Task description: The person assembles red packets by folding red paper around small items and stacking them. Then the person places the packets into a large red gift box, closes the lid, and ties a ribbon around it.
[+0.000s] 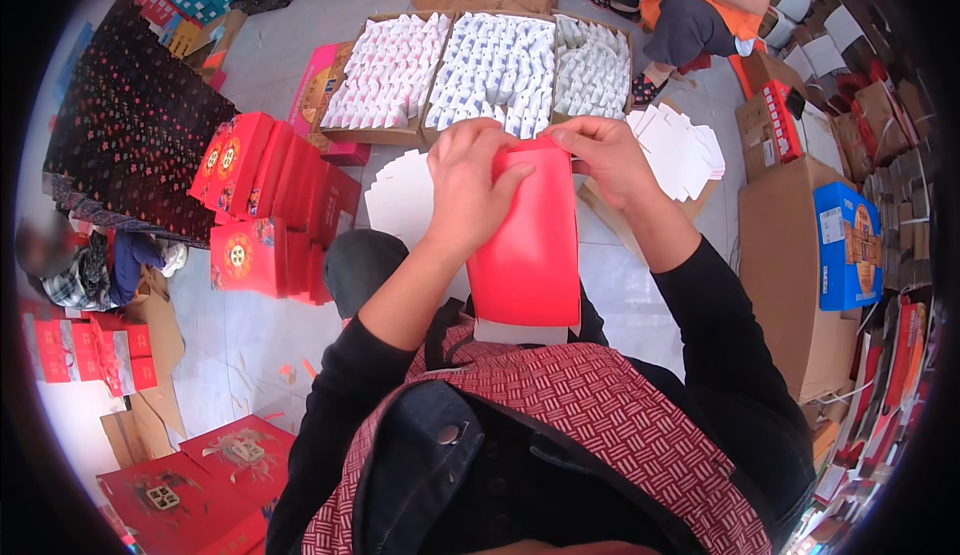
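Note:
A glossy red cardboard box [525, 240] lies upright along my lap, a white flap [522, 333] showing at its near end. My left hand [472, 183] grips its far left edge, thumb lying over the red face. At the far right corner, the fingers of my right hand [607, 160] pinch the box's rim. The inside of the box is hidden from view. Just beyond my hands stand shallow cartons packed with small pouches: pink-marked pouches [392, 70], blue-marked pouches [492, 73] and greenish pouches [592, 65].
Fanned white card blanks [402, 193] lie left of my hands; another stack of white blanks [675, 150] is at right. Red gift boxes [262, 170] are piled at left. A large brown carton [790, 275] stands right. A person in an orange vest [705, 5] sits far right; another person [95, 265] is far left.

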A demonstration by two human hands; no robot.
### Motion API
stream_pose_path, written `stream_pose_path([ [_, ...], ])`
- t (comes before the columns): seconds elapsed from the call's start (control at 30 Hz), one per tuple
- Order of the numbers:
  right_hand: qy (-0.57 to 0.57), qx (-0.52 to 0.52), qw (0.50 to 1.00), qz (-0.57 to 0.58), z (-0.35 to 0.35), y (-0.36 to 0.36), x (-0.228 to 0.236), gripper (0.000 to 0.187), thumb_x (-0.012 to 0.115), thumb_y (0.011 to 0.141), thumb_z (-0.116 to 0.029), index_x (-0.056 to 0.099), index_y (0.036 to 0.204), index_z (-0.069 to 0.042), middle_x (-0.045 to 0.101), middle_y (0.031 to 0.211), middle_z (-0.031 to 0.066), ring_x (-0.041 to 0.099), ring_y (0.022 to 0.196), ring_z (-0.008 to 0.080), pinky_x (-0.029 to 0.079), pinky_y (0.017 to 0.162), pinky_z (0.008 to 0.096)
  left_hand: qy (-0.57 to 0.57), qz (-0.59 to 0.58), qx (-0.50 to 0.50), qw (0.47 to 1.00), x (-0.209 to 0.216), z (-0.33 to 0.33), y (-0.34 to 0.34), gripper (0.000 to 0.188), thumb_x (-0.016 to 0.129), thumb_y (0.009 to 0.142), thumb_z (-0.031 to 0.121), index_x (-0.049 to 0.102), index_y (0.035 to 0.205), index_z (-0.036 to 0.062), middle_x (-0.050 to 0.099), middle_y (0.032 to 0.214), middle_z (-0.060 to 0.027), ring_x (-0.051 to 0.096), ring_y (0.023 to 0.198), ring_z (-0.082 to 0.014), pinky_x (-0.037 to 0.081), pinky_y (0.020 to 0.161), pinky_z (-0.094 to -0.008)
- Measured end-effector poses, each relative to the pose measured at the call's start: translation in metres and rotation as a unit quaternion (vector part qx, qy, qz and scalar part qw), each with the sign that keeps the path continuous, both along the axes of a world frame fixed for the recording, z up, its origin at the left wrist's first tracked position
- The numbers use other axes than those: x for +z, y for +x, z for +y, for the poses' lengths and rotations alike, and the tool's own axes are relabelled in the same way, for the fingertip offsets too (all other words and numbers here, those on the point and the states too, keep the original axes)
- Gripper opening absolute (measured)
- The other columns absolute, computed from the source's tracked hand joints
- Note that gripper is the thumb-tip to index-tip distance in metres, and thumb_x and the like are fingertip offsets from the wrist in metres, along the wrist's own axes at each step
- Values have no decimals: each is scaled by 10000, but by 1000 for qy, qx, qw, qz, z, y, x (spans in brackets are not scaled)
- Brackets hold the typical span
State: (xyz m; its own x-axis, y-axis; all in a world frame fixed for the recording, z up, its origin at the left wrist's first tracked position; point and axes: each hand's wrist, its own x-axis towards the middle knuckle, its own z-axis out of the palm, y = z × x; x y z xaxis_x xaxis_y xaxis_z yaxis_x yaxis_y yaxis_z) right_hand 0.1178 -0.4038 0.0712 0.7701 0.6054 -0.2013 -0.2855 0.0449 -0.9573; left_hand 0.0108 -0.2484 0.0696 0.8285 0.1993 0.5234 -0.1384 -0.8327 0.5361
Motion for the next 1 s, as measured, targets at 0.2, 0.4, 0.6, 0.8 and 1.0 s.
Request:
stream_pose_path([
  [0.2,6,-18,1000,13,8,5,-3,105,640,806,-73,621,839,25,625,782,64,603,654,124,513,594,258,-55,44,-45,996,10,-7,23,189,710,704,98,586,828,30,563,955,-100,515,942,-292,400,827,-384],
  [0.4,5,-45,999,20,8,7,-6,105,646,804,-85,607,776,8,605,711,53,580,593,117,497,532,260,-87,98,-32,991,10,-14,29,136,688,721,60,568,755,5,550,866,-112,517,908,-288,420,796,-371],
  [0.6,-10,-45,999,-16,11,6,-13,109,633,810,-83,607,756,8,591,678,32,541,579,89,440,504,231,-116,120,-22,986,7,-17,33,107,667,731,34,568,725,-4,547,860,-119,520,895,-284,421,797,-362],
  [0.8,25,32,992,-120,6,-7,-15,91,615,833,-78,596,861,6,603,806,20,556,754,70,449,681,218,-124,126,-24,984,6,-11,31,73,637,766,41,579,765,-3,560,858,-119,545,849,-258,435,767,-345],
  [1.0,60,44,980,-187,-1,-19,-18,168,585,815,16,563,981,5,607,1022,78,550,965,125,420,896,284,-280,117,-69,950,3,62,29,352,556,889,217,533,1163,-3,615,1060,-164,598,964,-262,449,833,-324],
])
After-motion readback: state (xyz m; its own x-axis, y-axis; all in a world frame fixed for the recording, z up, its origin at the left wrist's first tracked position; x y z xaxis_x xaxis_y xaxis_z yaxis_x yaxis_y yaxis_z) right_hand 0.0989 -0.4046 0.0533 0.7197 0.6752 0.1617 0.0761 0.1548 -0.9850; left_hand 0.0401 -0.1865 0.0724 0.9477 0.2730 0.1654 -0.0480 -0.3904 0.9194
